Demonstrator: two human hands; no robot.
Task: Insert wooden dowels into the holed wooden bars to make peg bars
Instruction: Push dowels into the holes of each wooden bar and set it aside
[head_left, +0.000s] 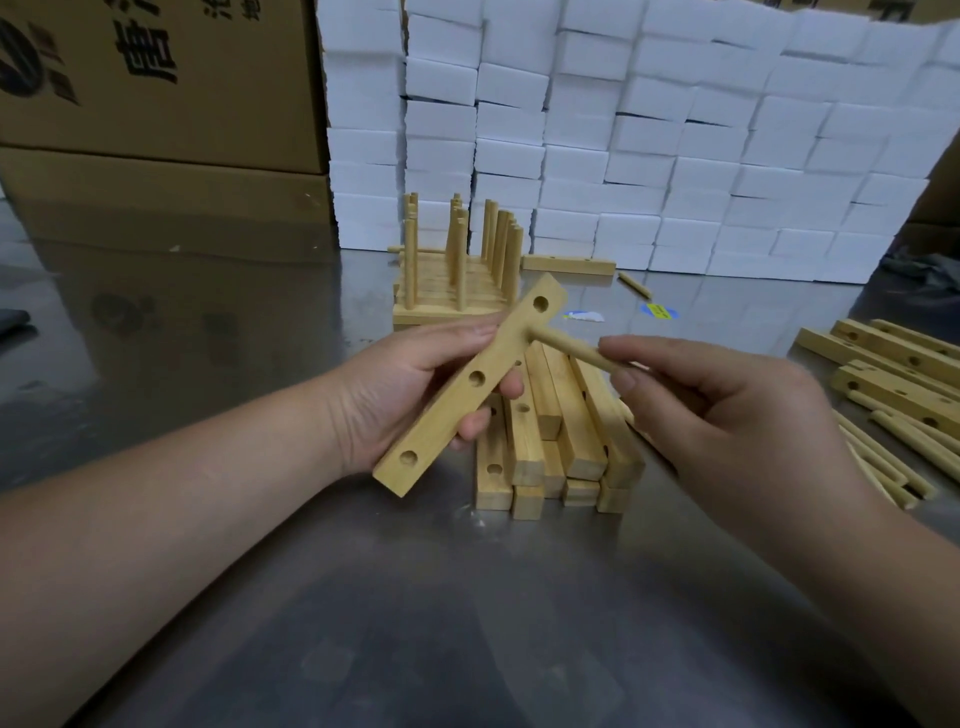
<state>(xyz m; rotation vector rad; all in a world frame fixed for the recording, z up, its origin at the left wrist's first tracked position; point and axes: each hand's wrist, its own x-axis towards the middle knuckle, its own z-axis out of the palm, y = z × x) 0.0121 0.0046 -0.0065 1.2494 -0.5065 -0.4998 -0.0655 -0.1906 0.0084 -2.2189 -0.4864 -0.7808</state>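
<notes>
My left hand (410, 384) grips a pale wooden bar (462, 395) with several holes, held tilted above the metal table. A wooden dowel (566, 348) sticks out of one of the bar's holes toward the right. My right hand (727, 410) pinches the dowel's outer end between thumb and fingers. Under both hands lies a stack of plain holed bars (556, 441). Behind it stand finished peg bars (457, 270) with upright dowels.
More holed bars (893, 364) and loose dowels (883, 457) lie at the right table edge. A single bar (569, 264) and a stray dowel (635, 285) lie near a wall of white foam blocks (649, 140). Cardboard boxes (156, 104) stand at the back left.
</notes>
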